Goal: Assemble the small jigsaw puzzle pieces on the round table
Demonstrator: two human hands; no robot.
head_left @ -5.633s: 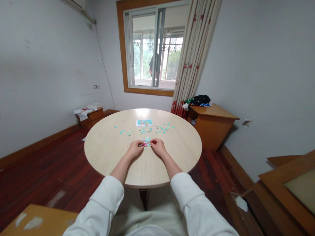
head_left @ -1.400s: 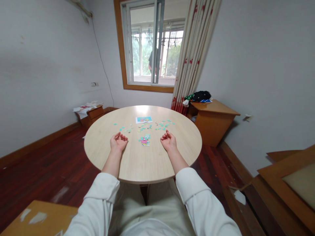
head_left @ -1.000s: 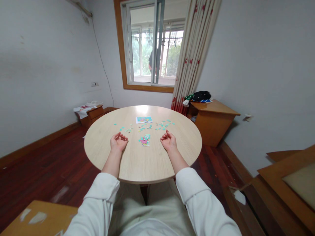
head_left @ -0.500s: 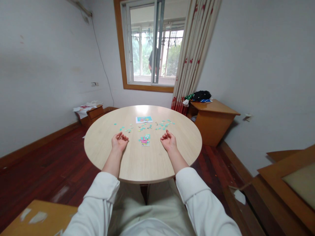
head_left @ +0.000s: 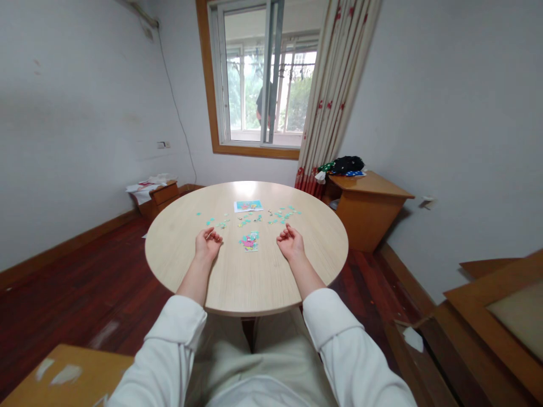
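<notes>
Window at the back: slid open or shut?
Open. The window has its sliding sash pulled partway across, leaving an unglazed gap beside it; balcony railing and greenery show through.

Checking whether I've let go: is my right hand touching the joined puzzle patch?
Apart. The head view shows bare tabletop between the right hand and the puzzle patch.

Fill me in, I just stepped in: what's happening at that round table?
A person in white sleeves sits at the table with a jigsaw. A small joined patch lies between their hands, untouched. The left hand and right hand rest palm-up on the wood, fingers curled, holding nothing. Loose pieces are scattered beyond, near a picture card.
</notes>
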